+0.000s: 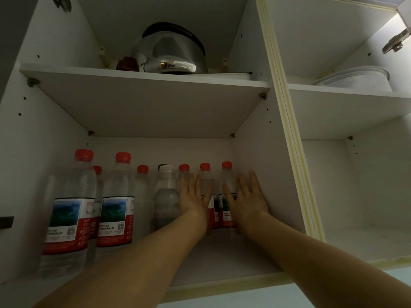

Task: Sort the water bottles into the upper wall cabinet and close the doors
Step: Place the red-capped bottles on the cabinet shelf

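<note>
Several red-capped water bottles stand on the lower shelf [222, 258] of the open wall cabinet. Two large ones [71, 210] [116, 205] are at the front left, smaller ones line the back. A white-capped bottle [166, 196] stands in the middle. My left hand [194, 198] lies flat with straight fingers against a back-row bottle [205, 174]. My right hand [246, 196] is spread, fingers straight, touching the rightmost bottle [226, 181] from its right side.
A steel kettle [171, 52] and a dark brown object [126, 63] sit on the upper shelf. The right compartment holds a white bowl-like dish [360, 78] on its shelf. Door hinges [395, 42] show at the top corners; the doors are out of view.
</note>
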